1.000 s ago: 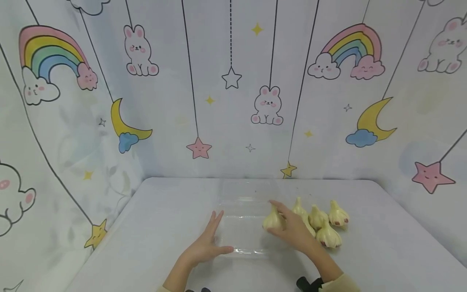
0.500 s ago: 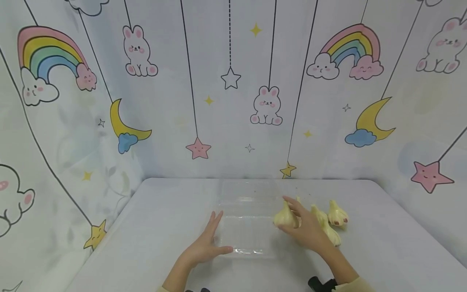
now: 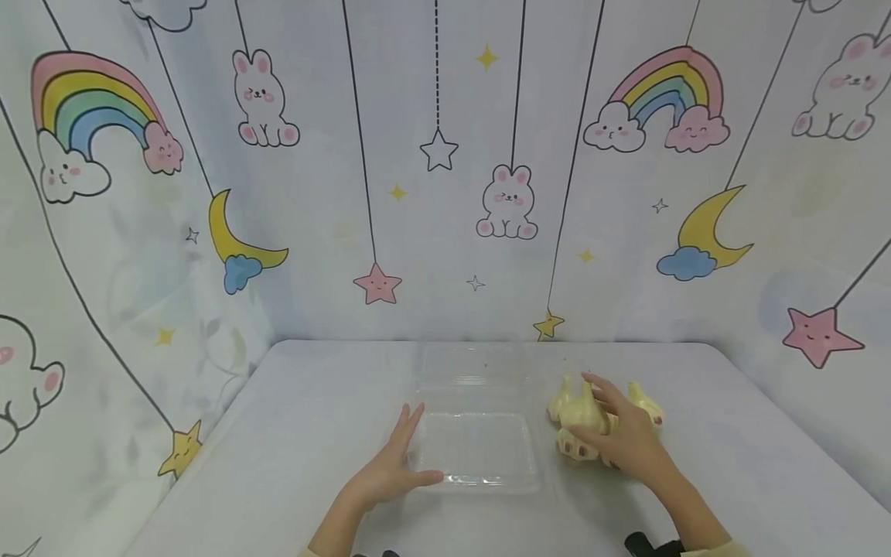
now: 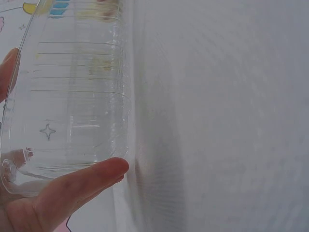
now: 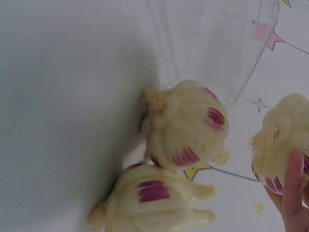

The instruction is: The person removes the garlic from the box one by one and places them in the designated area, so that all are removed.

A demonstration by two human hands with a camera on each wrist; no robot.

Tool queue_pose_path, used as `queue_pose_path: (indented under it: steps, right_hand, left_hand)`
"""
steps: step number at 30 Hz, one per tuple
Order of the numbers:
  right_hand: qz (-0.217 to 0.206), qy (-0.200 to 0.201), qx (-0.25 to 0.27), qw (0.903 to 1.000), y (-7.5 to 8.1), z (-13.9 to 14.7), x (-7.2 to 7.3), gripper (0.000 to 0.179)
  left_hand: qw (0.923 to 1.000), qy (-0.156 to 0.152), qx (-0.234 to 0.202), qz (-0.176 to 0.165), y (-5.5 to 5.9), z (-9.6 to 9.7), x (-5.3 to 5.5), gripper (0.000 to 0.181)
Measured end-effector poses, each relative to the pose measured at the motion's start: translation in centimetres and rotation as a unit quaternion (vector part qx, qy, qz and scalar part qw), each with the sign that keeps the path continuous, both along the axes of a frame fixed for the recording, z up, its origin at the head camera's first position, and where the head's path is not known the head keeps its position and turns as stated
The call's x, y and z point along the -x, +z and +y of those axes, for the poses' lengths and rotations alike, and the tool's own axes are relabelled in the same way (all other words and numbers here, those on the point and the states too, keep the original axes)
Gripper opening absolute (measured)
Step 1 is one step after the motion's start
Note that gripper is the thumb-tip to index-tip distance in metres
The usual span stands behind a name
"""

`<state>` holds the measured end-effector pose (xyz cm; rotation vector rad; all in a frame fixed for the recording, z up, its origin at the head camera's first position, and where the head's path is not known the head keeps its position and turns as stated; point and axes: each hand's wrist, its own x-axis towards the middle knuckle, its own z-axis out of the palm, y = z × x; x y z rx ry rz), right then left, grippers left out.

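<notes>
A clear plastic box (image 3: 483,449) with its lid folded back lies mid-table. My left hand (image 3: 391,466) rests against its left side, fingers straight and spread, the thumb along the front wall; in the left wrist view the thumb touches the clear wall (image 4: 77,116). To the box's right, my right hand (image 3: 629,439) holds a garlic bulb (image 3: 583,411) between thumb and fingers, above a group of other bulbs. In the right wrist view this held bulb (image 5: 282,128) shows roots and purple marks, apart from two bulbs (image 5: 188,125) on the table.
The transparent lid (image 3: 473,362) spreads towards the back of the white table (image 3: 244,464). Another garlic bulb (image 3: 646,402) is partly hidden behind the right hand. A patterned curtain (image 3: 327,193) hangs behind and at the sides.
My right hand has moved right with the garlic bulb, away from over the box's right edge to above the other bulbs. The left hand and the box have stayed in place.
</notes>
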<state>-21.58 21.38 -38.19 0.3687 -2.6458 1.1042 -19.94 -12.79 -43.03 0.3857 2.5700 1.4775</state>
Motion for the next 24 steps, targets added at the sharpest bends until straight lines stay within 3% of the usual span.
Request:
queue_pose_path:
  steps: [8,24]
  right_hand:
    - [0.034,-0.016,-0.020,0.9991,-0.2,2.4,-0.3,0.075]
    - [0.032,-0.057,-0.055,0.9963,-0.1,6.9,-0.7,0.080]
  left_hand:
    - [1.0000,0.003,0.002,-0.001,0.2,0.1,-0.1,0.101]
    - [1.0000,0.002,0.008,0.006,-0.1,0.0,0.0,0.101]
